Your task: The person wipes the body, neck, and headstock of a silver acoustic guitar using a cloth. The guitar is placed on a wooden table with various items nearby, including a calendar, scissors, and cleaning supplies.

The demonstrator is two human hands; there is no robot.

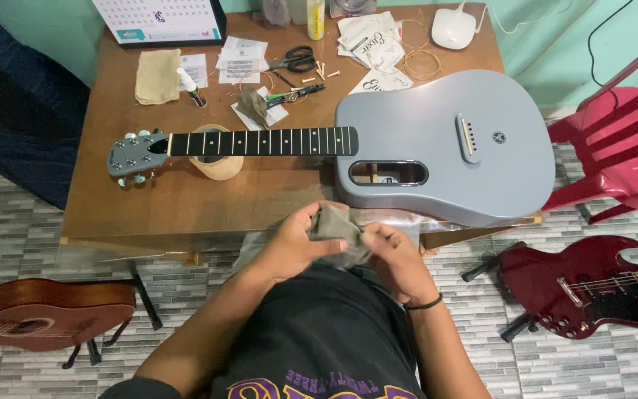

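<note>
While the gray guitar [444, 144] lies on the table [186, 199], the left hand [293, 247] and right hand [393, 258] both pinch a cloth [337, 225], folding it, ready for wiping.

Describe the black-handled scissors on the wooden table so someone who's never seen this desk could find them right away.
Start at the brown wooden table with the grey stringless guitar lying across it. Look past the guitar's black fretboard toward the table's far edge, among the white paper packets. The black-handled scissors lie there, the only thing with two dark loop handles, just above the small pliers.
</note>
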